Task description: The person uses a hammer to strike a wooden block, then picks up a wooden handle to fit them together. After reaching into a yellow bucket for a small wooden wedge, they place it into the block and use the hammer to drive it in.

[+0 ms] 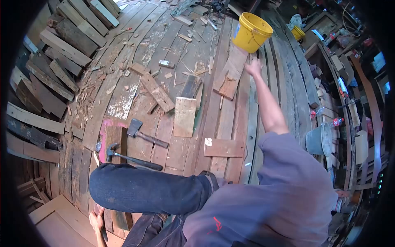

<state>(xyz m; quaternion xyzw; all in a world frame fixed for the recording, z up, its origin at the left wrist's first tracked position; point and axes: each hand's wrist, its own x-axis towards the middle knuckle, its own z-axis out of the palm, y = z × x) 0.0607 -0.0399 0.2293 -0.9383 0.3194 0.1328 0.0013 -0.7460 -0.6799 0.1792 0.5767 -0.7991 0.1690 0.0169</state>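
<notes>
My right hand point(253, 66) reaches far forward, its fingers curled in at the right edge of a thick wooden board point(231, 76). What those fingers hold, if anything, I cannot make out. A yellow bucket point(252, 35) with a wire handle stands at the board's far end, just beyond the hand. Low on the left, my left hand point(96, 220) is beside my bent leg, fingers partly spread near a wooden beam point(120, 218). A claw hammer point(133, 159) and a hatchet point(146, 133) lie beyond my knee.
Short wood pieces point(185, 117), a plank point(224, 148) and chips litter the plank floor. Stacked timber point(68, 49) lines the left side. To the right are a grey bucket point(319, 140) and a cluttered rack point(349, 107). A panelled board point(61, 222) lies at lower left.
</notes>
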